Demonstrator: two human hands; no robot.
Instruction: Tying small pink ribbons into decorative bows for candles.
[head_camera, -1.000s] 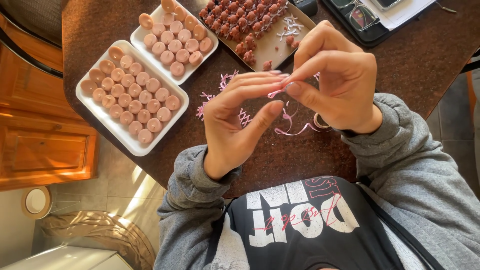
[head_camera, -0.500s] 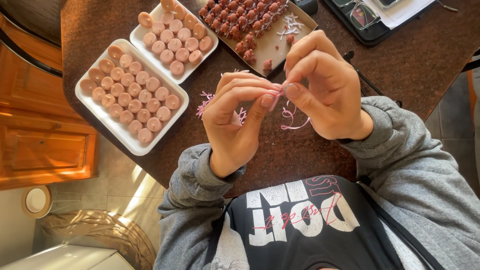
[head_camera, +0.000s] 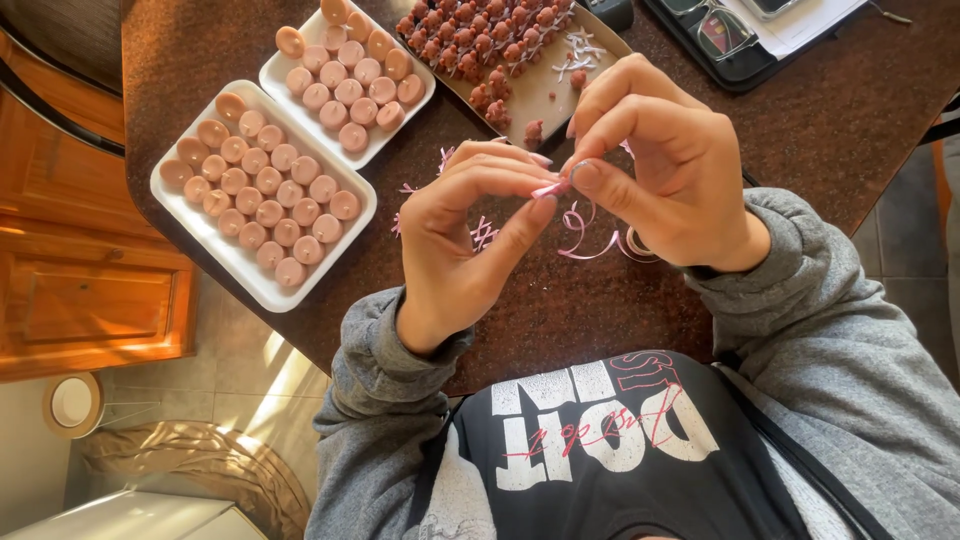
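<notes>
We hold both hands up over the dark brown table (head_camera: 820, 130), fingertips meeting in front of us. Our left hand (head_camera: 465, 235) pinches one end of a thin pink ribbon (head_camera: 585, 235) between thumb and forefinger; our right hand (head_camera: 660, 175) pinches the same ribbon just beside it, so the two grips nearly touch. Below the meeting fingertips the ribbon hangs loose in curls, trailing down under the right hand.

On the table just behind our left hand lie more small pink ribbon pieces (head_camera: 440, 160), scattered. Further out to the left of that hand sits a white rectangular tray (head_camera: 235, 270) filled with rows of round pinkish-brown sweets (head_camera: 265, 195), and beyond it a second white tray (head_camera: 290, 95) packed with the same sweets. Beyond our right hand is a flat tan tray (head_camera: 545, 95) crowded with smaller, darker, reddish-brown pieces (head_camera: 470, 30), with a bundle of white ribbon bits (head_camera: 578, 50) lying on it. Well beyond the right hand, at the table's far edge, a black tray (head_camera: 725, 70) holds a pair of glasses (head_camera: 715, 30).
</notes>
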